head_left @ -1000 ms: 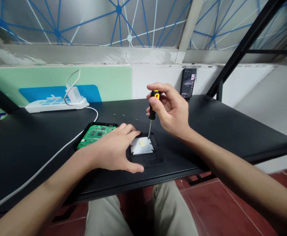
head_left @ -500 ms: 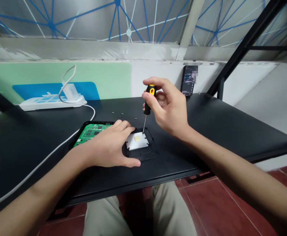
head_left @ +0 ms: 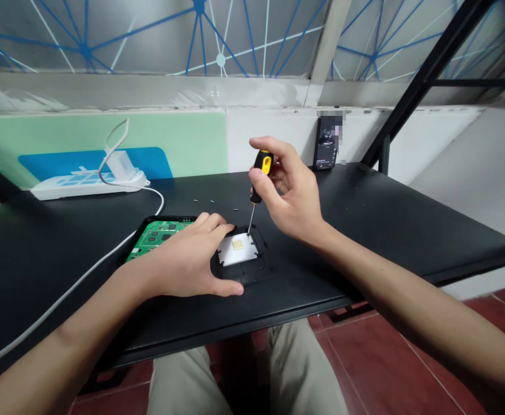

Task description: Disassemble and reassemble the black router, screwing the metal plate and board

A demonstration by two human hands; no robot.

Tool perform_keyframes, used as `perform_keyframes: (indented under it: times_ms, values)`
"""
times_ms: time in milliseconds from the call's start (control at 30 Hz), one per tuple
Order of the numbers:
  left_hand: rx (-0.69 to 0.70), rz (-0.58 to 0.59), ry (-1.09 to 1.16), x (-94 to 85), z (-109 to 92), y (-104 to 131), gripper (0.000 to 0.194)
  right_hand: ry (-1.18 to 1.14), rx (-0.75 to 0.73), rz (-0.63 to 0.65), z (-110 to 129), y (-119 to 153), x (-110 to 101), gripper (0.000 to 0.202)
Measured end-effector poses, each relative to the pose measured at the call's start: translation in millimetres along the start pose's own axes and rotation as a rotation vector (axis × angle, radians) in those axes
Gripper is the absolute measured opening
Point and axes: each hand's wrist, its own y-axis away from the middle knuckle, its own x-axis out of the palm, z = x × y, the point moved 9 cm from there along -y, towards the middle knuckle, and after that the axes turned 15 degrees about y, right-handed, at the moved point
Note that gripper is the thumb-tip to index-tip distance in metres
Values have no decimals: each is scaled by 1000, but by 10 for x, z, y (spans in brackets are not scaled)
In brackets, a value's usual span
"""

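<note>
My right hand grips a black-and-yellow screwdriver, its index finger over the top and its thumb along the handle. The screwdriver leans slightly, its tip at the far right corner of a white metal plate. A small yellowish square pad sits on that plate. The plate lies inside a black plastic cover on the table. My left hand braces the cover's left part, fingers at the far edge and thumb at the near side. Partly behind the left hand is a green circuit board in a black casing.
Several small screws lie beyond the cover on the black table. A white power strip with a plugged-in charger stands at back left. Its white cable runs along the left. A phone leans on the wall.
The whole view has shifted slightly. The screwdriver handle has turned a little and leans more to the right, its tip staying at the same corner. My left hand stays on the cover.
</note>
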Motion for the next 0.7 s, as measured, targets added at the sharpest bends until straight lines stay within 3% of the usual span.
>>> perform_keyframes:
  times_ms: [100,167,267,367,433,700]
  values:
    - [9,-4,53,-35,1,9,102,0,29,-47,-75,-24,-81,37]
    - [23,-50,118,-141,6,14,91,5,61,-116,-150,-50,-151,40]
    - [8,-301,212,-487,94,41,53,-22,98,-187,-268,-78,-177,42]
    - [-95,-591,236,-793,284,131,39,-91,122,-167,-371,-77,-68,39]
    - [-143,-678,197,-868,357,167,31,-147,133,-133,-422,-59,31,36]
    - [-167,-672,110,-828,355,137,21,-242,149,-15,-429,16,267,32]
